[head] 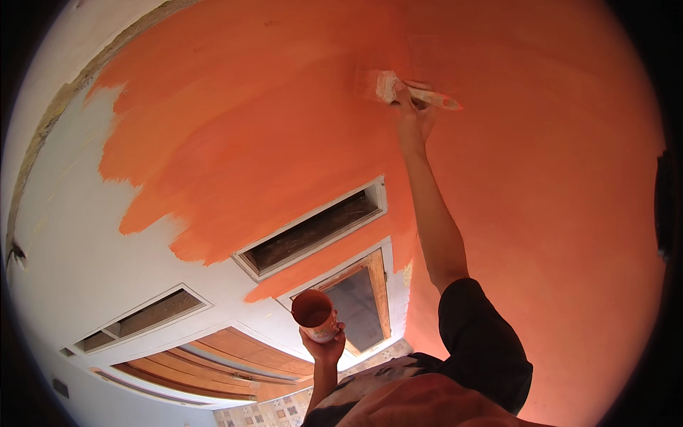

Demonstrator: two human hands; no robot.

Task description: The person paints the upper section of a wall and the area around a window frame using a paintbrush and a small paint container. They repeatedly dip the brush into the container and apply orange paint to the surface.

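Observation:
Raised high on an outstretched arm, my right hand [412, 109] grips a wide flat paintbrush [385, 87]. Its bristle end points left, against or very close to the orange-painted wall [240, 139], near a corner. The brush handle extends to the right past my fingers. Lower down, my left hand [326, 349] holds a paint cup [322, 330] by its side and base. The cup's inside is coated orange, but how much paint it holds is not clear. Orange paint ends in ragged brush strokes against the white wall surface [64, 187] on the left.
A framed transom opening [315, 235] sits above a wood-framed glass door [363, 299]. Farther left are another framed opening [152, 317] and wooden door panels [213, 363]. Patterned floor tiles [283, 411] show below. A dark object [663, 205] stands at the right rim.

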